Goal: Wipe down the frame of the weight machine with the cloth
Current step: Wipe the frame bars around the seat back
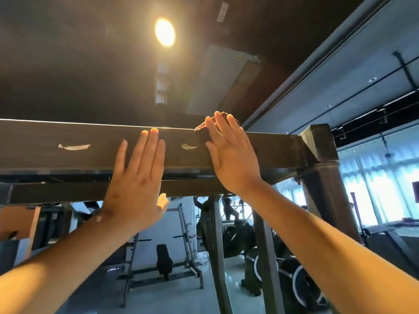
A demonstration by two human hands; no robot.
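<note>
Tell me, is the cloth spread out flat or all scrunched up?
Scrunched up: the brown cloth bulges in a lump over the top beam, behind the flat fingers of the right hand. Most of it is hidden.

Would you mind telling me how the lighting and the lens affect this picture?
Head view: the ceiling lamp flares, spreading warm haze over the dark ceiling; the windows are blown out bluish; a bright glint edges the beam; the cloth under the right hand is dim; the post leans from wide-lens distortion.
</note>
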